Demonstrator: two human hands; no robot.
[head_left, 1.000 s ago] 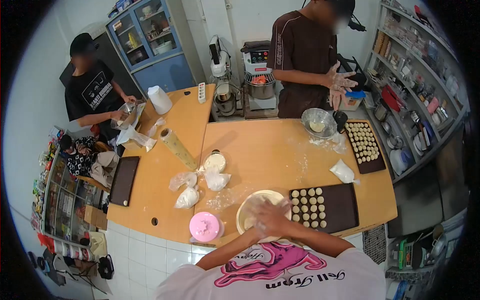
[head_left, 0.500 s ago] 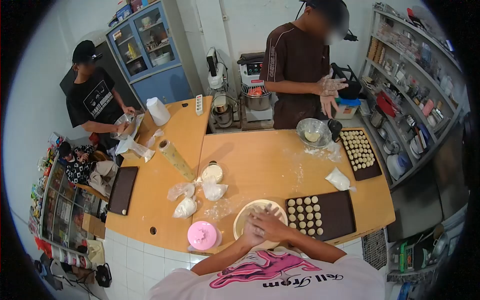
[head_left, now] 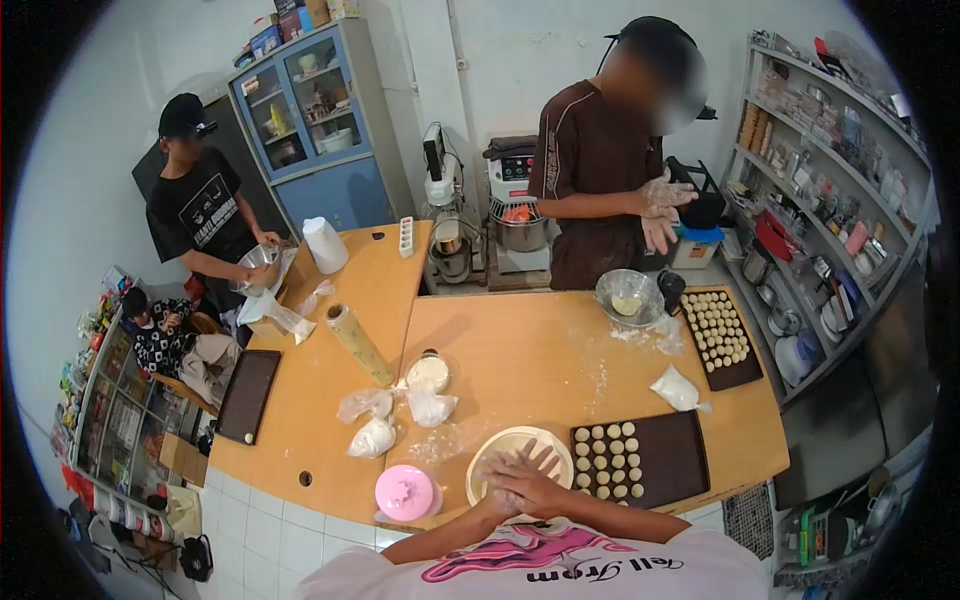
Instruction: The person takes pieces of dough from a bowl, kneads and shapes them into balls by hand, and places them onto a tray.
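Observation:
Over the round pale bowl (head_left: 476, 470), my left hand (head_left: 501, 494) and my right hand (head_left: 532, 486) are laid palm to palm, crossing each other. Their fingers are stretched out and look dusted with flour. Whatever may lie between the palms is hidden. Right of the bowl, a dark tray (head_left: 668, 460) holds rows of small round dough balls (head_left: 602, 462) on its left side. A pink lidded container (head_left: 405, 493) stands left of the bowl.
Flour bags (head_left: 373, 437), a round container of white powder (head_left: 429, 372), a film roll (head_left: 358, 345) and another bag (head_left: 677, 388) lie on the table (head_left: 500, 335). Across it, a co-worker (head_left: 600, 170) rubs floury hands near a glass bowl (head_left: 630, 298) and full tray (head_left: 720, 338). Another co-worker (head_left: 205, 215) handles a bowl.
The camera view has tilted, so the far side sits lower in the frame. My hands have shifted against each other over the bowl and look less blurred. The far co-worker's hands have drawn closer together.

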